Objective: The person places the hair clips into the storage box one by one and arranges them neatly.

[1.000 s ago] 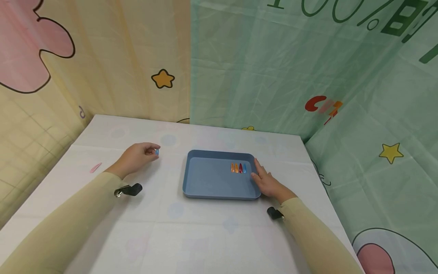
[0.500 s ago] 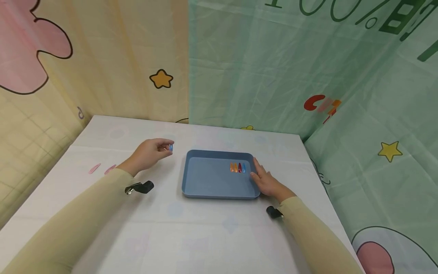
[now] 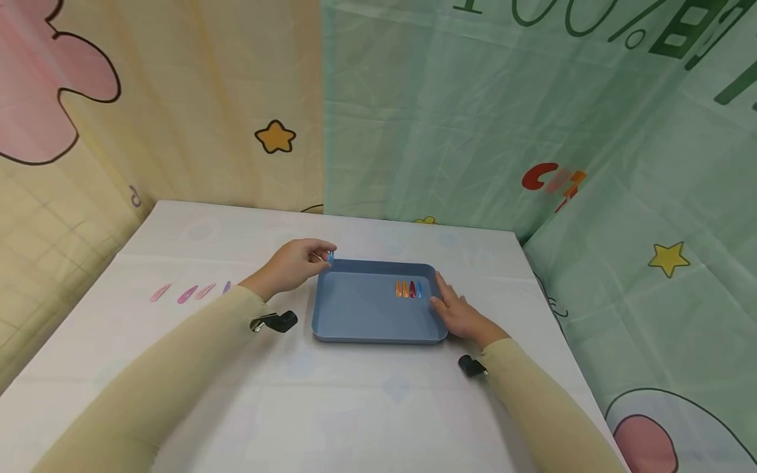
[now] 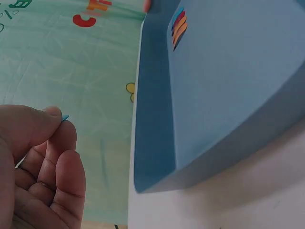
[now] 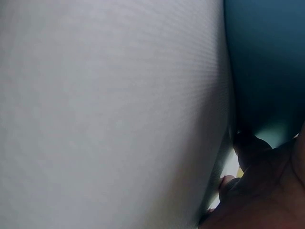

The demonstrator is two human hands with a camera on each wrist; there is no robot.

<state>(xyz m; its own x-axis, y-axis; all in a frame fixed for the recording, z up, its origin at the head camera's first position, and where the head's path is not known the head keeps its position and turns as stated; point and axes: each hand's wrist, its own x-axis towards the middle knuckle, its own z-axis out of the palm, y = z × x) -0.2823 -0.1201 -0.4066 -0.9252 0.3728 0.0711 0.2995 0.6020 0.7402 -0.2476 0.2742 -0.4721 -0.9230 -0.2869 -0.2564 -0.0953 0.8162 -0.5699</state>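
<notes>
"What does the left hand (image 3: 292, 266) do?"

"It pinches a small blue clip (image 3: 330, 257) between the thumb and a finger, near the far left corner of the grey-blue tray (image 3: 355, 312)."

"And the right hand (image 3: 464, 316)?"

"Its fingers are extended, and it rests on the tray's right edge. Inside, close to this edge, a row of four clips (image 3: 412, 289) lies: two orange, one red, one blue."

"Any others?"

"Yes, pink and purple clips (image 3: 187, 294) lie on the white table (image 3: 307, 407), left of the tray."
</notes>
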